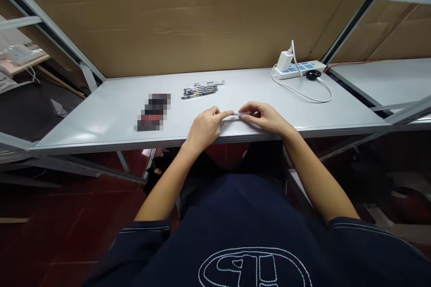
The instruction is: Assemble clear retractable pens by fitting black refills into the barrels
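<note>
Just above the front edge of the table, a slim pen (236, 114) lies level between my two hands, mostly covered by the fingers. My left hand (206, 128) is closed on its left end, the index finger stretched along it. From the other side, my right hand (265, 116) pinches the pen's body between thumb and fingertips. Farther back on the table, a loose pile of several clear and black pens (201, 89) lies roughly sideways.
On the pale grey table (101, 112), a blurred dark and red item (153, 112) lies to the left. At the back right sits a white power strip (303, 68) with a plugged-in charger (284, 60), a looped white cable (303, 95) and a black round object (313, 75). Cardboard (202, 22) walls the back.
</note>
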`<state>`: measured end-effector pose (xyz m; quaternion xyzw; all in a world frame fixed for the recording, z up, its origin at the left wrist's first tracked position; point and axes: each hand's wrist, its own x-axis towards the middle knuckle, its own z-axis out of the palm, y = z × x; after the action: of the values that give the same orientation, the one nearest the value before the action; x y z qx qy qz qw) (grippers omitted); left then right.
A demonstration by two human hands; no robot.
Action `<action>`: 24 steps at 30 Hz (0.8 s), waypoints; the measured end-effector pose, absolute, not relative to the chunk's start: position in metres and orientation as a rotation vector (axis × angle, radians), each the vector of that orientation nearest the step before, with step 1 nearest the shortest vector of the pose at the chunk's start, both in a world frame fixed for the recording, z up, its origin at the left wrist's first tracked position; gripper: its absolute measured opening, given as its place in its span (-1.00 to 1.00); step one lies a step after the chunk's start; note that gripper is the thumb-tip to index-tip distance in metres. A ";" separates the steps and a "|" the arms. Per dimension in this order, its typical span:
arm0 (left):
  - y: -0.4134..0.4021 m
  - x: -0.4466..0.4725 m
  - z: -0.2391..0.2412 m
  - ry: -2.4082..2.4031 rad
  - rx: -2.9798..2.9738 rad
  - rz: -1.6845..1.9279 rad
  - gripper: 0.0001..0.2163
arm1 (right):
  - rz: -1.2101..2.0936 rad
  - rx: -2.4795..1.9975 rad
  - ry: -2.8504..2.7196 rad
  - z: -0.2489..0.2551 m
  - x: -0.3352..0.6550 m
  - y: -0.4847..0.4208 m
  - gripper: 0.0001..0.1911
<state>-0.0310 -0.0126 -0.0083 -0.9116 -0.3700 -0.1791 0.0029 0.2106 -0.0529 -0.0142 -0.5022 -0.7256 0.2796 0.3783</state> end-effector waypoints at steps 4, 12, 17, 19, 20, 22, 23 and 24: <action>-0.013 -0.029 -0.008 -1.195 -2.839 -0.606 -0.67 | 0.718 -1.261 -1.915 -0.012 0.211 -0.053 -0.67; -0.011 -0.029 -0.009 -1.218 -2.837 -0.632 -0.68 | 0.723 -1.237 -2.002 -0.011 0.208 -0.054 -0.63; -0.011 -0.029 -0.009 -1.184 -2.842 -0.629 -0.68 | 0.689 -1.245 -1.991 -0.011 0.208 -0.054 -0.66; -0.011 -0.029 -0.008 -1.171 -2.849 -0.621 -0.68 | 0.624 -1.266 -1.988 -0.012 0.208 -0.054 -0.69; -0.011 -0.028 -0.008 -1.171 -2.851 -0.620 -0.69 | 0.588 -1.277 -1.987 -0.012 0.208 -0.054 -0.71; -0.011 -0.028 -0.007 -1.182 -2.847 -0.626 -0.70 | 0.533 -1.286 -1.983 -0.013 0.208 -0.054 -0.75; -0.011 -0.027 -0.007 -1.194 -2.840 -0.635 -0.71 | 0.515 -1.288 -1.978 -0.014 0.207 -0.054 -0.77; -0.011 -0.027 -0.007 -1.213 -2.831 -0.646 -0.71 | 0.498 -1.291 -1.969 -0.015 0.208 -0.053 -0.79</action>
<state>-0.0273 -0.0105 -0.0069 -0.8995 -0.3856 -0.2053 -0.0025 0.2075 -0.0533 -0.0154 -0.5007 -0.7635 0.1932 0.3593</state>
